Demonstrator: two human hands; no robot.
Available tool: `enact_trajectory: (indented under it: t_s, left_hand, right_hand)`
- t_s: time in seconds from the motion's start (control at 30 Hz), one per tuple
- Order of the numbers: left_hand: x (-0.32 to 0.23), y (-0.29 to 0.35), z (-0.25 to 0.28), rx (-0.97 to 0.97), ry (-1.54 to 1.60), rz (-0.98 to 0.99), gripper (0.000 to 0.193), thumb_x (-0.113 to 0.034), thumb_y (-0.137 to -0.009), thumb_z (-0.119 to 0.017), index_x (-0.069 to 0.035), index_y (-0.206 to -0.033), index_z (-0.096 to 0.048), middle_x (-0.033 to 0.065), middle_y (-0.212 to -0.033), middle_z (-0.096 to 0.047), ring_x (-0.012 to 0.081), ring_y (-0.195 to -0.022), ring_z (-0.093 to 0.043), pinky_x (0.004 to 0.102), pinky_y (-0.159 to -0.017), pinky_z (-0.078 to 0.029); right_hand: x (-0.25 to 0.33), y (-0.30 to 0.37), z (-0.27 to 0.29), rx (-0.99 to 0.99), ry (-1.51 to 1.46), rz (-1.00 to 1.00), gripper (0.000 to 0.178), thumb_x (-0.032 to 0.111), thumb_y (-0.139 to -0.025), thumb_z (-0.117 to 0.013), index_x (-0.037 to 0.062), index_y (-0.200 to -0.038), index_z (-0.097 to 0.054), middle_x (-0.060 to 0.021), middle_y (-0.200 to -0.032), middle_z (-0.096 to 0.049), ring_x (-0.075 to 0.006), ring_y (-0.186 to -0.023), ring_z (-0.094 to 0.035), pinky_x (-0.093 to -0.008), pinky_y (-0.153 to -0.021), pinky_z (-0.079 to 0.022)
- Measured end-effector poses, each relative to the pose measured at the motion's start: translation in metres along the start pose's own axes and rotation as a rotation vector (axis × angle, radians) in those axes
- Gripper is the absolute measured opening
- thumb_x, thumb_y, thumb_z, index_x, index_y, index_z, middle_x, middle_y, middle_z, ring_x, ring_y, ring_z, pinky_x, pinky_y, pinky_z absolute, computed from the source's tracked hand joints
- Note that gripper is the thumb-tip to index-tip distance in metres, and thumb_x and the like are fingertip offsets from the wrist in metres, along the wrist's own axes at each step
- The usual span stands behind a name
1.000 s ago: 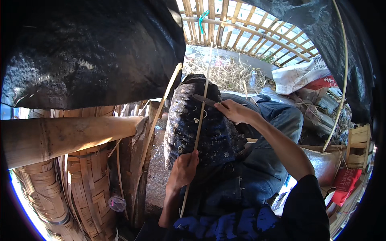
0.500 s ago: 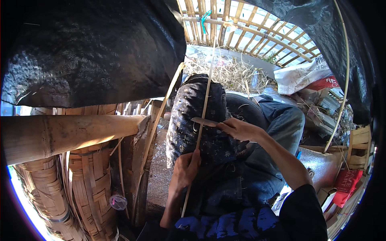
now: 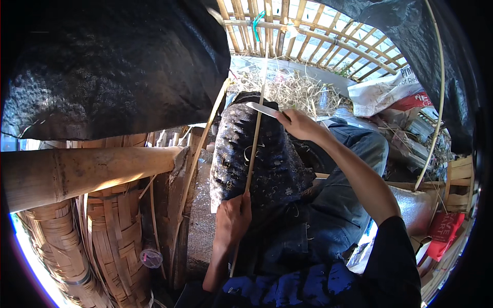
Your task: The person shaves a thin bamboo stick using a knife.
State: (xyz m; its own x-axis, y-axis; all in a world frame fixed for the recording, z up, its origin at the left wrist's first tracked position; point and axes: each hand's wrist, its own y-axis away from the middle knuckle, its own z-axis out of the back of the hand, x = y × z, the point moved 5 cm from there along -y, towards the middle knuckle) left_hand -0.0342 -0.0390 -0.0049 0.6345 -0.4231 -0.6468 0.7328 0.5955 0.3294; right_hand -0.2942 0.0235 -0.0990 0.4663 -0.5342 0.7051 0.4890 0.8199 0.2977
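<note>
A long thin bamboo strip (image 3: 254,158) runs from my lap up past a black ribbed pad (image 3: 231,149) that looks like a piece of old tyre. Low on the strip, my left hand (image 3: 232,218) is closed around it, thumb along the top. My right hand (image 3: 300,124) grips the handle of a knife (image 3: 262,109), whose pale blade lies across the strip near the pad's far end. Several small curled shavings (image 3: 255,152) are scattered on the pad, which rests over my legs in dark jeans (image 3: 354,164).
At left, a thick bamboo pole (image 3: 92,172) juts in above woven bamboo baskets (image 3: 115,231). A black sheet (image 3: 118,66) hangs over them. Ahead lie a heap of shavings (image 3: 287,90) and a slatted bamboo fence (image 3: 313,33). A white and red sack (image 3: 377,95) sits at the right.
My right hand has moved the knife away from me along the strip, from the pad's middle to its far end. My left hand keeps its hold in nearly the same place.
</note>
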Motion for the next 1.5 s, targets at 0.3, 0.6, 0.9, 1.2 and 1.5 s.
enact_trajectory:
  t_s: [0.3, 0.6, 0.9, 1.2, 1.5]
  left_hand:
    - [0.009, -0.002, -0.003, -0.049, 0.000, -0.003, 0.033, -0.015, -0.087, -0.055, 0.001, -0.059, -0.051, 0.0194, -0.049, -0.050, 0.0372, -0.044, -0.053, 0.0421, -0.041, -0.036]
    - [0.014, 0.021, 0.010, 0.132, 0.110, 0.191, 0.039, -0.022, -0.092, -0.048, 0.003, -0.063, -0.051, 0.0192, -0.051, -0.047, 0.0319, -0.045, -0.050, 0.0392, -0.046, -0.034]
    - [0.010, -0.013, 0.008, 0.034, 0.203, 0.081, 0.037, -0.019, -0.093, -0.048, 0.004, -0.065, -0.049, 0.0181, -0.049, -0.043, 0.0259, -0.038, -0.036, 0.0383, -0.043, -0.028]
    - [-0.001, -0.008, 0.018, -0.014, 0.100, 0.107, 0.035, -0.020, -0.092, -0.050, 0.003, -0.065, -0.054, 0.0190, -0.050, -0.050, 0.0339, -0.042, -0.050, 0.0405, -0.043, -0.034]
    - [0.003, -0.012, 0.006, -0.052, -0.035, 0.044, 0.035, -0.023, -0.091, -0.050, -0.002, -0.063, -0.056, 0.0211, -0.055, -0.054, 0.0398, -0.053, -0.056, 0.0460, -0.049, -0.042]
  right_hand:
    - [0.038, 0.065, -0.033, 0.176, -0.102, 0.022, 0.046, 0.037, -0.096, -0.042, -0.0041, -0.083, -0.058, -0.0216, -0.062, -0.055, -0.0315, -0.058, -0.056, -0.0416, -0.057, -0.043]
    - [0.039, 0.057, -0.014, 0.084, -0.171, -0.091, 0.049, 0.039, -0.095, -0.042, -0.0054, -0.080, -0.056, -0.0222, -0.064, -0.055, -0.0335, -0.057, -0.055, -0.0415, -0.055, -0.041]
    - [0.010, 0.005, -0.010, 0.078, -0.123, -0.057, 0.048, 0.037, -0.098, -0.037, -0.0024, -0.076, -0.053, -0.0089, -0.051, -0.042, -0.0187, -0.047, -0.042, -0.0391, -0.048, -0.033]
    - [0.059, 0.061, 0.018, -0.172, -0.343, 0.040, 0.039, 0.031, -0.097, -0.041, -0.0021, -0.082, -0.054, -0.0131, -0.056, -0.047, -0.0189, -0.049, -0.045, -0.0361, -0.049, -0.037]
    - [0.081, 0.083, -0.019, -0.179, 0.298, 0.367, 0.028, 0.028, -0.093, -0.048, 0.0024, -0.082, -0.047, -0.0128, -0.048, -0.050, -0.0343, -0.044, -0.054, -0.0435, -0.044, -0.045]
